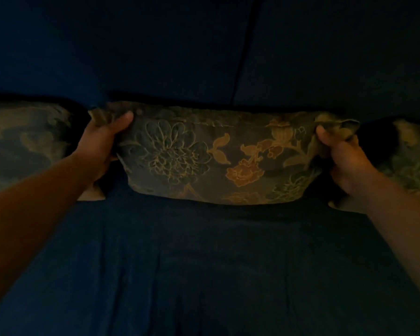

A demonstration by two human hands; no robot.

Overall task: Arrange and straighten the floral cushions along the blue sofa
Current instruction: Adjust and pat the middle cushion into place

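Observation:
A brown floral cushion [216, 156] stands upright against the back of the blue sofa [204, 263], in the middle of the view. My left hand [102, 144] grips its upper left corner, thumb on the front face. My right hand [342, 156] grips its upper right corner the same way. A second floral cushion [27, 141] leans against the sofa back at the left, close beside my left hand. A third floral cushion [412, 161] sits at the right edge, partly behind my right forearm. The light is dim.
The sofa's seat stretches toward me below the cushions, covered in creased blue fabric. A vertical seam [243, 52] splits the sofa back above the middle cushion.

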